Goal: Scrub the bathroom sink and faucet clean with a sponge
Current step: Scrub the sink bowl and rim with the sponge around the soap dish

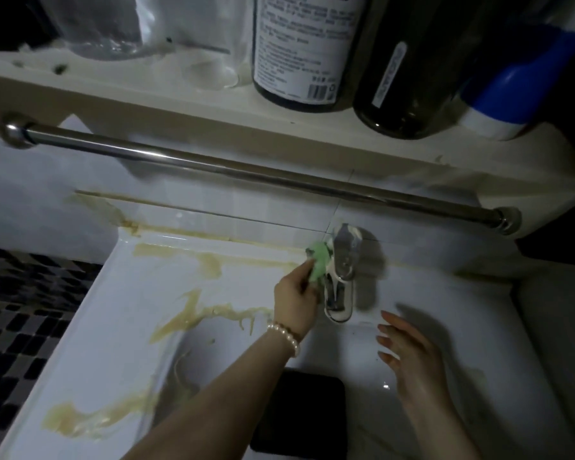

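Note:
A chrome faucet (341,270) stands at the back of the white sink (140,293), with white foam on its handle and spout. My left hand (296,303) grips a green sponge (319,263) and presses it against the faucet's left side. A pearl bracelet sits on that wrist. My right hand (409,356) hovers over the basin to the right of the spout, fingers straight and spread, holding nothing. Yellow-brown smears (193,317) run across the sink's left deck and down into the basin.
A metal rail (246,167) runs along the wall above the sink, under a shelf (146,104) holding dark bottles (299,51) and a blue-and-white bottle (508,94). A black rectangular object (299,413) lies in the basin. Black-and-white mosaic floor (17,313) shows at left.

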Action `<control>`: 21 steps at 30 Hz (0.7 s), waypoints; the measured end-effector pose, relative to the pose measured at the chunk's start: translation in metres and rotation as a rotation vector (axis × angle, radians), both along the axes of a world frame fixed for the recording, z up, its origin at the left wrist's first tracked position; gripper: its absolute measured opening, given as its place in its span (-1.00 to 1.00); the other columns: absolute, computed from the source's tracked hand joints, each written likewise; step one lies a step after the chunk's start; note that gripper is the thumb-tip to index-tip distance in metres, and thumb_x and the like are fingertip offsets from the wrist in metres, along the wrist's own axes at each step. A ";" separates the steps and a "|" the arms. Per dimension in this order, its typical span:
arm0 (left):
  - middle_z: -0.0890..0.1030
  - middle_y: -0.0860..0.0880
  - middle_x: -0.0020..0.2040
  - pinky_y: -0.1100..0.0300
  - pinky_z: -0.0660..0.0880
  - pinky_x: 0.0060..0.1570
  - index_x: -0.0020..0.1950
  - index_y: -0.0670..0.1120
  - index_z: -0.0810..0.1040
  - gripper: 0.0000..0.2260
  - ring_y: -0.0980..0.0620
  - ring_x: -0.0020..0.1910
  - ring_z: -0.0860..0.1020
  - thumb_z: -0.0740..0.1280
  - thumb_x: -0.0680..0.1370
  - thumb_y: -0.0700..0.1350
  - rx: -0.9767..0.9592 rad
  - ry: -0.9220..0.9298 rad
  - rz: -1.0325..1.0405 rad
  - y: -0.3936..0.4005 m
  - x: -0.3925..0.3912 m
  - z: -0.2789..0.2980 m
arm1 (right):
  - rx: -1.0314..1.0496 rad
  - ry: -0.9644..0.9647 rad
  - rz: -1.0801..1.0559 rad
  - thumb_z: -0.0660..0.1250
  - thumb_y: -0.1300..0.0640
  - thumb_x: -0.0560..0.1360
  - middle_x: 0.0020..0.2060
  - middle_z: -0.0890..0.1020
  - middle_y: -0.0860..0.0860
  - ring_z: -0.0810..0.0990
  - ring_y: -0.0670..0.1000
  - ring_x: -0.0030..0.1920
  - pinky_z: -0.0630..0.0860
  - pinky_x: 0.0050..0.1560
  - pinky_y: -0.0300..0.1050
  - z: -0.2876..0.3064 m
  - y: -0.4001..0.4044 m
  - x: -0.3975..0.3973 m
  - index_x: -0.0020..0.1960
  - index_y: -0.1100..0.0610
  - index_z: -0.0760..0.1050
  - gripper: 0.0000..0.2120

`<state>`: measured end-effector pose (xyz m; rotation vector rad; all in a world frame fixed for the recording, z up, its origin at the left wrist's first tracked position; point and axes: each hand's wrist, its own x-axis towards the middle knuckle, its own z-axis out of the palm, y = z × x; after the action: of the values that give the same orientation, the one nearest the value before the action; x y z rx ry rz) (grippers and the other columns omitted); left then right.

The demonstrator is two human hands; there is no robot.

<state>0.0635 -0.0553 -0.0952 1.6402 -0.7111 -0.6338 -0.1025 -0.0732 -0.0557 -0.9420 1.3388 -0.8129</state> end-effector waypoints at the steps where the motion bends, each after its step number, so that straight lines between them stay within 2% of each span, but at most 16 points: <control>1: 0.63 -0.01 -0.09 0.21 0.55 -0.16 0.26 -0.14 0.53 -0.62 0.11 -0.25 0.55 0.25 0.48 -0.38 -0.016 0.006 0.006 -0.002 0.002 0.000 | 0.009 -0.009 -0.020 0.18 0.38 0.53 -0.21 0.56 0.09 0.50 0.03 -0.23 0.39 -0.22 -0.16 -0.004 -0.002 0.005 0.11 0.19 0.53 -0.76; 3: 0.63 -0.01 -0.12 0.22 0.53 -0.11 0.24 -0.14 0.55 -0.65 0.08 -0.22 0.54 0.26 0.49 -0.36 0.051 -0.068 -0.044 -0.004 0.006 -0.003 | 0.023 -0.019 -0.038 0.18 0.41 0.53 -0.25 0.54 0.09 0.49 0.03 -0.28 0.40 -0.25 -0.16 -0.013 -0.005 0.018 0.12 0.22 0.51 -0.75; 5: 0.66 -0.10 -0.07 0.17 0.53 0.00 0.20 -0.18 0.58 -0.68 0.00 -0.13 0.58 0.27 0.48 -0.36 0.185 -0.093 -0.062 -0.001 0.010 -0.009 | 0.014 0.016 -0.031 0.20 0.40 0.53 -0.25 0.54 0.10 0.48 0.02 -0.30 0.41 -0.30 -0.18 -0.026 -0.006 0.031 0.16 0.26 0.50 -0.76; 7: 0.64 -0.24 0.02 0.10 0.58 -0.02 0.17 -0.26 0.58 -0.67 -0.05 -0.10 0.62 0.24 0.46 -0.45 0.163 0.167 -0.022 0.007 0.009 -0.015 | 0.035 0.085 -0.009 0.23 0.32 0.55 -0.19 0.54 0.13 0.47 0.00 -0.29 0.40 -0.30 -0.18 -0.040 -0.008 0.038 0.21 0.31 0.48 -0.76; 9: 0.63 -0.30 -0.08 0.14 0.59 -0.21 0.10 -0.29 0.60 -0.66 -0.08 -0.20 0.59 0.18 0.44 -0.53 0.096 0.499 -0.025 0.018 -0.003 -0.015 | 0.169 0.119 0.029 0.25 0.20 0.56 -0.17 0.52 0.25 0.48 0.05 -0.24 0.37 -0.28 -0.14 -0.051 -0.007 0.039 0.16 0.36 0.48 -0.74; 10: 0.62 -0.28 -0.14 0.11 0.56 -0.24 0.04 -0.31 0.61 -0.67 -0.11 -0.21 0.56 0.16 0.45 -0.54 0.092 0.626 -0.050 0.022 -0.011 -0.016 | 0.268 0.098 0.064 0.27 0.13 0.55 -0.16 0.54 0.30 0.50 0.07 -0.20 0.36 -0.28 -0.16 -0.054 -0.005 0.039 0.13 0.33 0.50 -0.72; 11: 0.62 -0.25 -0.20 0.10 0.51 -0.24 -0.04 -0.30 0.64 -0.68 -0.11 -0.20 0.52 0.15 0.45 -0.55 0.101 0.703 -0.079 0.026 -0.020 -0.018 | 0.362 0.038 0.093 0.29 0.07 0.53 -0.15 0.59 0.24 0.54 0.07 -0.20 0.38 -0.29 -0.17 -0.055 -0.002 0.038 0.08 0.26 0.54 -0.74; 13: 0.58 -0.19 -0.28 0.13 0.39 -0.20 -0.22 -0.25 0.63 -0.70 -0.11 -0.17 0.45 0.17 0.46 -0.53 0.139 0.744 -0.121 0.028 -0.036 -0.019 | 0.449 -0.163 0.051 0.31 0.10 0.51 -0.20 0.66 0.11 0.60 0.04 -0.26 0.44 -0.33 -0.18 -0.056 0.001 0.032 0.01 0.19 0.57 -0.82; 15: 0.58 -0.18 -0.21 0.09 0.46 -0.16 -0.17 -0.25 0.61 -0.82 -0.10 -0.16 0.48 0.26 0.48 -0.45 0.205 0.665 -0.132 0.027 -0.045 -0.018 | 0.340 -0.185 -0.160 0.32 0.24 0.48 -0.27 0.65 0.11 0.59 0.04 -0.34 0.48 -0.41 -0.19 -0.060 -0.004 0.015 -0.10 0.19 0.56 -0.95; 16: 0.59 -0.16 -0.20 0.08 0.50 -0.14 -0.12 -0.24 0.62 -0.88 -0.06 -0.17 0.51 0.32 0.48 -0.40 0.233 0.581 -0.123 0.028 -0.046 -0.017 | 0.217 -0.070 -0.271 0.33 0.30 0.47 -0.24 0.62 0.14 0.55 0.05 -0.35 0.49 -0.40 -0.15 -0.061 -0.011 0.002 -0.15 0.16 0.53 -0.93; 18: 0.62 -0.09 -0.24 0.11 0.51 -0.11 -0.11 -0.20 0.65 -0.95 0.00 -0.22 0.54 0.40 0.46 -0.28 0.265 0.432 -0.069 0.034 -0.041 -0.018 | -0.084 0.288 -0.396 0.34 0.36 0.42 -0.10 0.56 0.18 0.52 0.12 -0.24 0.54 -0.17 0.08 -0.064 -0.029 -0.029 -0.11 0.17 0.48 -0.86; 19: 0.62 -0.07 -0.25 0.11 0.52 -0.08 -0.15 -0.17 0.65 -0.98 0.01 -0.22 0.55 0.42 0.46 -0.23 0.284 0.368 -0.044 0.040 -0.036 -0.020 | -0.184 0.472 -0.398 0.35 0.37 0.40 -0.03 0.55 0.21 0.54 0.17 -0.13 0.51 -0.04 0.13 -0.065 -0.039 -0.041 0.00 0.22 0.47 -0.80; 21: 0.63 -0.10 -0.23 0.07 0.52 -0.02 -0.17 -0.12 0.63 -0.98 -0.05 -0.18 0.58 0.42 0.46 -0.20 0.340 0.271 -0.012 0.053 -0.021 -0.023 | -0.310 0.805 -0.315 0.39 0.34 0.34 0.06 0.53 0.29 0.52 0.26 0.02 0.44 0.03 0.10 -0.066 -0.052 -0.046 0.13 0.30 0.44 -0.63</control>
<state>0.0423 -0.0024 -0.1184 1.8119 -0.4312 -1.0062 -0.1485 -0.1248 -0.1217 -1.4085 2.1342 -0.9384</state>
